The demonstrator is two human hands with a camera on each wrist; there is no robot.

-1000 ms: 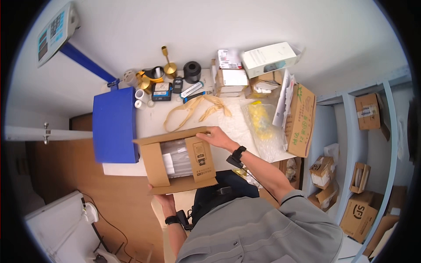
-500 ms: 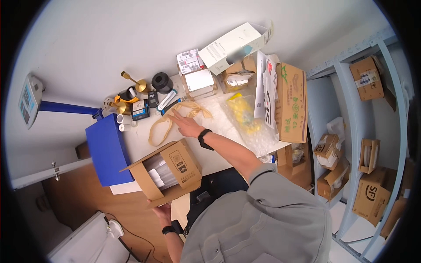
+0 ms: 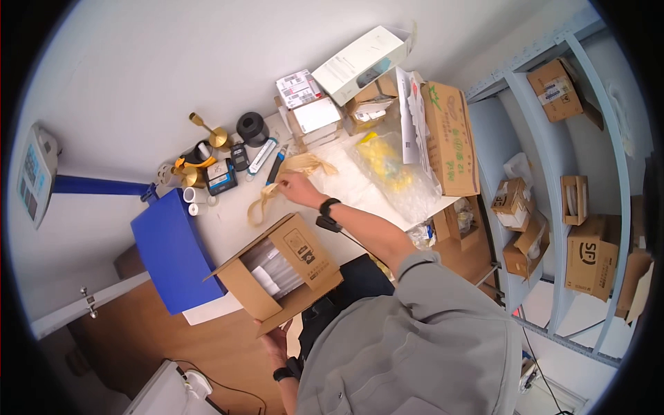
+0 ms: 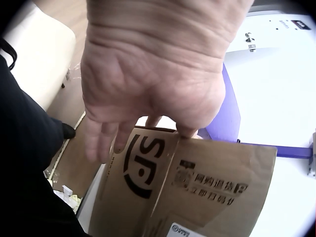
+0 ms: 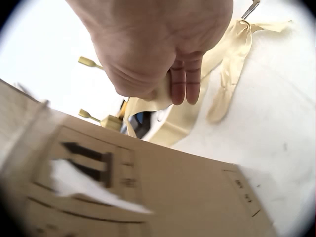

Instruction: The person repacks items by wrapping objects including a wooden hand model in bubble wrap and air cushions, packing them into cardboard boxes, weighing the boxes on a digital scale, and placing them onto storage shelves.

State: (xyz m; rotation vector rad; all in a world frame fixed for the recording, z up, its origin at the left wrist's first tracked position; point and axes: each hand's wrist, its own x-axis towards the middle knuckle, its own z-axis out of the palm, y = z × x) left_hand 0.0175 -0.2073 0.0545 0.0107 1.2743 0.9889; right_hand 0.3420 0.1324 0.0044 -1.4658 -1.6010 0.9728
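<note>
An open cardboard box with its flaps up sits at the table's front edge, tilted in the head view. Inside lie clear plastic wrapping and a white slip. My left hand grips the box's near edge; in the left wrist view its fingers meet the carton beside the printed SF logo. Over the table, my right hand pinches a looped beige ribbon between thumb and fingers. The ribbon's loose end trails across the white tabletop in the right wrist view.
A blue case stands left of the box. Behind are brass holders, a black roll and a cutter. A bubble-wrapped yellow item, stacked boxes and a large carton occupy the right, before shelves.
My right hand left the box's far flap, reached over to the ribbon and now pinches it, drawing the loop together. The left hand stays on the box; the head view has shifted.
</note>
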